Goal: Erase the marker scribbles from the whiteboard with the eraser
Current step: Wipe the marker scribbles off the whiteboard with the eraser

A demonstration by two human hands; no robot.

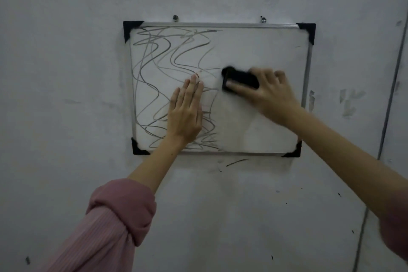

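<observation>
The eraser (240, 79) is sitting near the middle of the whiteboard (265, 126), and I am gripping it in my right hand (268, 95), thumb along its lower edge and fingers curled over the top, pressing it flat to the surface. My left hand (186, 112) is lying open with straight fingers against the board at about 9 o'clock from the eraser, bracing the panel, and it is resting right on the marker scribbles (159, 68). The half of the board toward 3 o'clock is looking clean; the lines are filling the half toward 9 o'clock, from the top rail down to the bottom rail. I am judging the job roughly half done. The risk I am seeing is the braced palm smearing ink, or blocking the strokes beneath it, so it will need shifting. The board is hanging from two hooks (175, 17) at 12 o'clock, so a hard sideways push could swing or lift it. Toward 9 o'clock the metal frame (132, 86) and black corner caps (130, 28) are limiting the stroke; overshooting would catch the eraser's edge or mark the wall (66, 73).
</observation>
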